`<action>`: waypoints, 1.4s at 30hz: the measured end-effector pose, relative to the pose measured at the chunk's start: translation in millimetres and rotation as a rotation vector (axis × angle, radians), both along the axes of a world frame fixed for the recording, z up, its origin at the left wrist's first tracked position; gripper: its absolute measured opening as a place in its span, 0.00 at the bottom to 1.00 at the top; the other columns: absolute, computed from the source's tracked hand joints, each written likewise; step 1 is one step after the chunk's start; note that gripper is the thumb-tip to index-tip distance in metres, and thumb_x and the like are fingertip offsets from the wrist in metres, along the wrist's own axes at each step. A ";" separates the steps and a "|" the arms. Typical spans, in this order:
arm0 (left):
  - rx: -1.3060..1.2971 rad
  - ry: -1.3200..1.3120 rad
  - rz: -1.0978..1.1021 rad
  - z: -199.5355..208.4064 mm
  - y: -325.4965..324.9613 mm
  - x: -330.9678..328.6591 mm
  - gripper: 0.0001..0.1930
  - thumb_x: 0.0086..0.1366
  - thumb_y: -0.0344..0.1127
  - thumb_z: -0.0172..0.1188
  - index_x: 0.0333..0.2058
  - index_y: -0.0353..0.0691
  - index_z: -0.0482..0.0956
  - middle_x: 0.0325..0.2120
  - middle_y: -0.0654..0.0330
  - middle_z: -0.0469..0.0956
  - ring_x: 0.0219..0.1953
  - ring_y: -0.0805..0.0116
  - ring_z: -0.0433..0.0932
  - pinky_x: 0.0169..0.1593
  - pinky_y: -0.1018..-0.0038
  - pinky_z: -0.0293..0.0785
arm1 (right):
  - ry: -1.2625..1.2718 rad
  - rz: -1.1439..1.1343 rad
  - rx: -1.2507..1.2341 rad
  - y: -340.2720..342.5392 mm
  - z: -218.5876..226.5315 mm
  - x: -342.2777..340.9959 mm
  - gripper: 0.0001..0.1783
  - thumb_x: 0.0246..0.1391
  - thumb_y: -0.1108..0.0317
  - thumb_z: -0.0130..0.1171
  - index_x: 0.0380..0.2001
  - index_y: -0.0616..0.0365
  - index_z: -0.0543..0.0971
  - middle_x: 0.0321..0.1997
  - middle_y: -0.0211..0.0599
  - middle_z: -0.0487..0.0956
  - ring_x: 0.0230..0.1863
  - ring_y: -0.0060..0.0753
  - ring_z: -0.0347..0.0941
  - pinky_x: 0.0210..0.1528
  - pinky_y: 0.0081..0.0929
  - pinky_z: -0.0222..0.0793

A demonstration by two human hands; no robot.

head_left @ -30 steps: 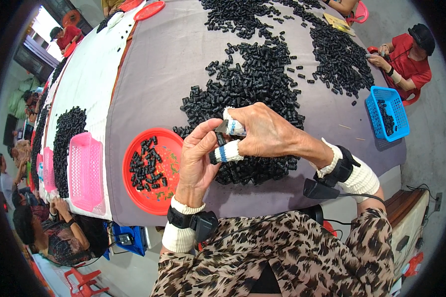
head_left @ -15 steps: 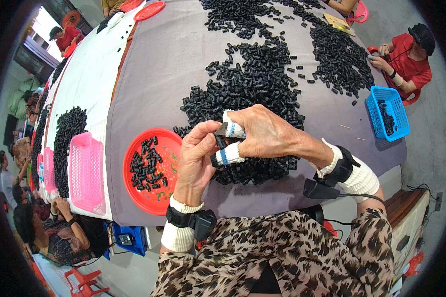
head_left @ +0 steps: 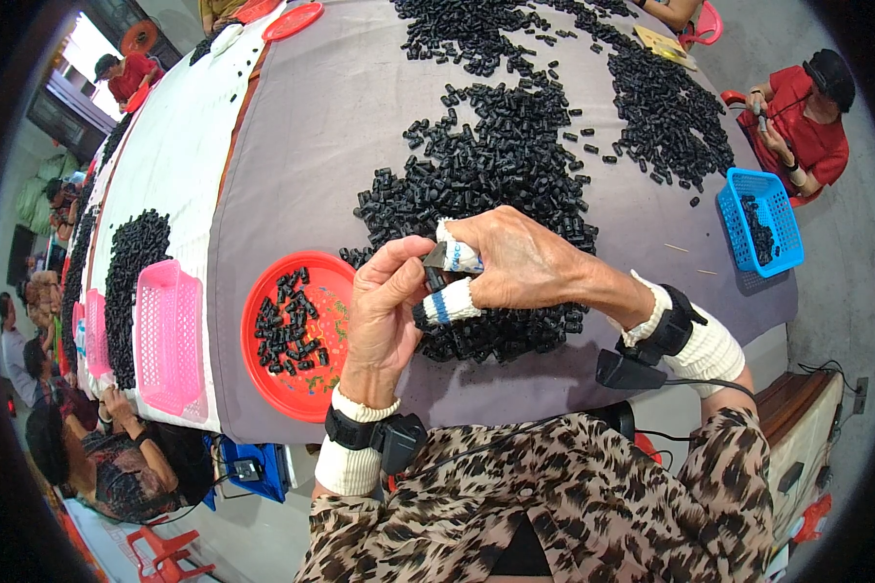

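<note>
My left hand [head_left: 379, 306] is closed, its thumb and fingertips pinching a small black cylindrical part [head_left: 435, 279]. Close against it, my right hand [head_left: 530, 257] is closed too, with white knitted covers on the thumb and a finger. Between its covered fingers a small dark, pointed, blade-like piece [head_left: 435, 258] touches the upper end of the part. The fingers hide most of both pieces. Beneath and beyond the hands spreads a large heap of similar black parts [head_left: 496, 155]. To the left of my left hand, a round red tray [head_left: 255, 374] contains black parts and small green scraps.
A pink basket [head_left: 170, 340] stands left on white cloth beside another heap [head_left: 136, 272]. At the right are a blue basket [head_left: 787, 228] with parts and two thin sticks [head_left: 690, 260] on the grey cloth [head_left: 311, 146]. A co-worker in red [head_left: 807, 121] sits beyond.
My hands stay nearly in place, with the blade-like piece tilted slightly differently at the part. The co-worker at the right has lowered their hands a little.
</note>
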State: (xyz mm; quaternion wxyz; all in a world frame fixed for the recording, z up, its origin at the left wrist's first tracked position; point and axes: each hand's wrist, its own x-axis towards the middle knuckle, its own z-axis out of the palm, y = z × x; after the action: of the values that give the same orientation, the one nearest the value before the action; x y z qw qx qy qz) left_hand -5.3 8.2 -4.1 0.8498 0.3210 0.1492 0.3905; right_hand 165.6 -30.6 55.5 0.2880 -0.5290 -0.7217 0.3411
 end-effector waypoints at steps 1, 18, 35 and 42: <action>-0.002 -0.004 -0.007 -0.3 0.4 -0.2 0.10 0.59 0.30 0.57 0.40 0.34 0.74 0.34 0.59 0.78 0.36 0.72 0.77 0.40 0.76 0.74 | -0.006 0.002 -0.004 0.2 0.0 0.0 0.25 0.36 0.52 0.65 0.19 0.67 0.71 0.15 0.45 0.72 0.18 0.38 0.70 0.23 0.34 0.64; -0.002 0.038 0.026 2.2 -2.1 2.3 0.09 0.59 0.29 0.57 0.39 0.34 0.75 0.34 0.60 0.77 0.34 0.74 0.76 0.38 0.79 0.73 | 0.014 0.010 -0.008 -2.3 4.9 0.9 0.22 0.37 0.56 0.63 0.19 0.67 0.71 0.16 0.48 0.73 0.19 0.42 0.71 0.24 0.36 0.64; 0.021 0.112 0.059 7.0 -5.6 0.6 0.09 0.57 0.28 0.58 0.38 0.34 0.76 0.31 0.61 0.78 0.32 0.77 0.75 0.35 0.81 0.70 | -0.041 0.045 -0.013 -3.0 0.9 1.7 0.22 0.38 0.57 0.66 0.18 0.64 0.68 0.14 0.38 0.70 0.15 0.31 0.65 0.19 0.31 0.59; 0.063 0.116 0.065 7.8 -5.9 0.0 0.09 0.57 0.28 0.58 0.37 0.34 0.76 0.31 0.61 0.78 0.32 0.76 0.75 0.37 0.81 0.71 | -0.106 0.069 0.056 -3.2 -7.9 1.6 0.19 0.39 0.60 0.64 0.18 0.65 0.68 0.13 0.42 0.70 0.14 0.33 0.65 0.20 0.32 0.59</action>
State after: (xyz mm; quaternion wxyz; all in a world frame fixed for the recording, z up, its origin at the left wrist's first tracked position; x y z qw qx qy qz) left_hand -5.3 2.3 3.6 0.8160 0.3647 0.1963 0.4033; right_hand 167.1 -33.8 47.6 0.2523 -0.5128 -0.7630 0.3020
